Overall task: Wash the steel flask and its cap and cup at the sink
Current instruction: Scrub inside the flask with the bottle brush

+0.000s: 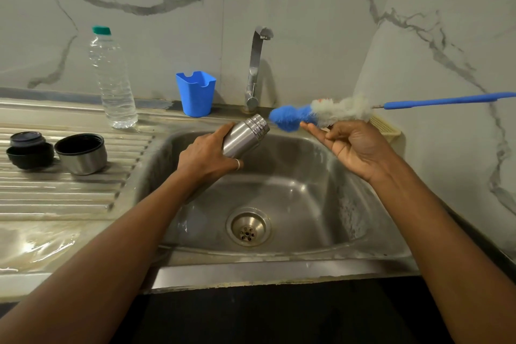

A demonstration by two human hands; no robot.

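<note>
Over the sink (293,190), the left grip (206,156) wrapped the steel flask (248,131), tilted mouth-first toward the bottle brush (340,109), which the right grip (351,145) pinched at its bristles, likely to feed it in. The cup (82,156) and cap (28,148) stood apart on the drainboard (55,193).

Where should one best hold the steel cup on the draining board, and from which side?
Wrap the round wall of the steel cup from its right or front: it stands upright, mouth up, and the black cap sits close on its left.
</note>
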